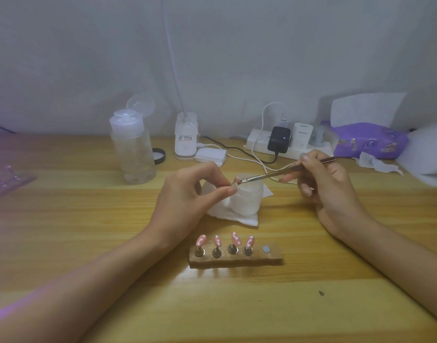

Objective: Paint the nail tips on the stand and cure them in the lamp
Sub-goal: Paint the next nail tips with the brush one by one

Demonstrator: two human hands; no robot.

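Just over the white jar (247,200), the left hand (187,194) pinches a tiny piece (233,185); the right hand (328,186) grips a brush (274,174), bristles touching it. Nearer, four pink nail tips (236,238) sit on the wooden stand (237,260).

Bare forearms — left hand (187,194) and right hand (331,189) with long, pale fingernails.

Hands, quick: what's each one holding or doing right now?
Left hand: pinches a small piece between thumb and forefinger, too small to identify.
Right hand: grips the brush, its tip at that piece.
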